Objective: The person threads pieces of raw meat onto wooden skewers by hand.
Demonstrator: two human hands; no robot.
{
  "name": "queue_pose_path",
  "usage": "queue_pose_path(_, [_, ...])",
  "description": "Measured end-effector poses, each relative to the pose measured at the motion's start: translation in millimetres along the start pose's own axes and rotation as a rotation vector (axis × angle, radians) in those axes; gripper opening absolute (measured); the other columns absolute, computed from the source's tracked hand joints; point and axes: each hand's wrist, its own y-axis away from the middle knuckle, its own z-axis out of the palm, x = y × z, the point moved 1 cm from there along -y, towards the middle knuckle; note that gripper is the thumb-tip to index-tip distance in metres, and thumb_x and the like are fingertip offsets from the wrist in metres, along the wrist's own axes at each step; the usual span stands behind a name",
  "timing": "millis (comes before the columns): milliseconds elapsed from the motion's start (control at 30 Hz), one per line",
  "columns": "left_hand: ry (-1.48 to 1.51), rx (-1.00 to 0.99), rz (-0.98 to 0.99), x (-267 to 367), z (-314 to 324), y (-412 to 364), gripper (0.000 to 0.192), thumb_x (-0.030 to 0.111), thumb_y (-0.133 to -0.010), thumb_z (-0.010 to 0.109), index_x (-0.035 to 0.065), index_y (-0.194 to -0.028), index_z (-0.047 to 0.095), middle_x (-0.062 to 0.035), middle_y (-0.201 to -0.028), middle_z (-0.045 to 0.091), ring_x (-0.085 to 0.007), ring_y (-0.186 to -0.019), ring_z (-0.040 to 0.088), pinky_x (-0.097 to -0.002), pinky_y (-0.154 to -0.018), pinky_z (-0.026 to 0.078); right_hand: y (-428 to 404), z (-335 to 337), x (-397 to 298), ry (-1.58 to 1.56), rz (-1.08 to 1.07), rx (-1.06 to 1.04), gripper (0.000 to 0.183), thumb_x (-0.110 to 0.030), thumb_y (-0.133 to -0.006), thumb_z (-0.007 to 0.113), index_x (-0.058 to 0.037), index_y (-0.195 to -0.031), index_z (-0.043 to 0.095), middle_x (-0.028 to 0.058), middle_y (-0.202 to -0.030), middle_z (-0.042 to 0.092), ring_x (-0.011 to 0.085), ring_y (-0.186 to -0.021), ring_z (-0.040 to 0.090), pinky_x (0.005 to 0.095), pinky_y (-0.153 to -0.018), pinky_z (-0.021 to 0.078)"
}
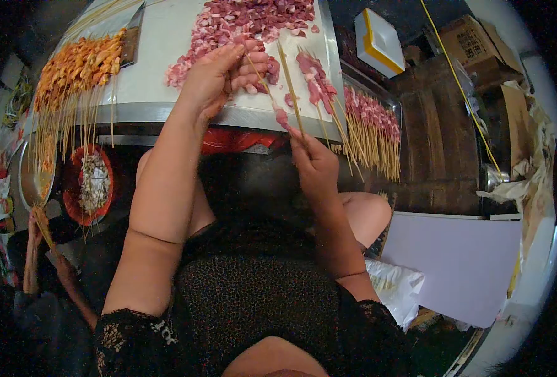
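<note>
My right hand (318, 165) grips the lower end of a bamboo skewer with a piece of raw pink meat (282, 118) on it, close to the fingers. The same hand also holds a few bare bamboo sticks (290, 82) pointing up. My left hand (233, 70) is at the skewer's upper end, thumb against the fingers and palm turned up; whether meat sits in its palm is hidden. Just beyond it, a heap of cut raw meat (255, 21) covers part of the white tabletop (160, 61). Several finished meat skewers (316, 82) lie right of my hands.
At the left are orange marinated skewers (80, 61) and a cleaver (132, 40). A tray of raw meat skewers (372, 118) stands at the right, below a white box (379, 42). A red basin (87, 184) is on the floor. Another person's hands (40, 224) hold sticks at left.
</note>
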Motion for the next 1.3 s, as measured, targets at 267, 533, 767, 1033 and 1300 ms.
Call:
queue_pose_path(267, [0.103,0.023,0.019,-3.7,6.8,-0.5,0.030,0.019,-0.092,0.046,-0.0016,-0.115,0.046,-0.0193,-0.104,0.060,-0.0272,-0.091,0.062,-0.0355,-0.082,0.053,-1.0,2.2,2.9,0.003,-0.083,0.063,0.025,-0.010,-0.087,0.058,-0.0032,-0.110,0.063,-0.0044,-0.066,0.050,0.0029,-0.058,0.044,0.0180,-0.053,0.0367])
queue_pose_path(533, [0.201,0.029,0.036,-15.3,16.9,3.6,0.023,0.015,-0.093,0.046,-0.0031,-0.107,0.049,-0.0191,-0.097,0.062,-0.0257,-0.087,0.064,-0.0332,-0.080,0.053,-4.3,1.3,-0.2,0.056,-0.113,0.066,0.024,-0.010,-0.087,0.057,-0.0030,-0.110,0.063,-0.0037,-0.067,0.052,0.0041,-0.059,0.046,0.0196,-0.054,0.0382])
queue_pose_path(767, [0.110,-0.052,-0.005,-20.5,16.3,3.2,0.033,0.017,-0.092,0.046,-0.0055,-0.116,0.046,-0.0195,-0.104,0.060,-0.0266,-0.089,0.063,-0.0333,-0.079,0.052,-6.8,1.2,-7.2,0.080,-0.095,0.083,0.024,-0.012,-0.087,0.057,-0.0037,-0.109,0.063,0.0006,-0.070,0.057,0.0054,-0.062,0.048,0.0205,-0.058,0.0402])
queue_pose_path(1033, [0.053,-0.023,0.074,-13.1,11.9,-0.3,0.031,0.017,-0.092,0.047,-0.0013,-0.117,0.049,-0.0134,-0.101,0.062,-0.0221,-0.091,0.062,-0.0323,-0.079,0.052,1.4,-6.7,9.9,0.181,-0.098,0.070,0.024,-0.012,-0.087,0.056,-0.0028,-0.108,0.063,0.0019,-0.071,0.058,0.0056,-0.065,0.049,0.0202,-0.061,0.0411])
queue_pose_path(1300, [0.043,0.033,0.044,-23.4,12.8,2.5,0.030,0.017,-0.093,0.044,-0.0025,-0.116,0.050,-0.0146,-0.099,0.061,-0.0213,-0.085,0.063,-0.0324,-0.075,0.054,5.3,-9.2,4.8,0.150,-0.202,0.081,0.023,-0.009,-0.088,0.054,-0.0032,-0.108,0.063,0.0011,-0.070,0.057,0.0051,-0.062,0.048,0.0203,-0.058,0.0402])
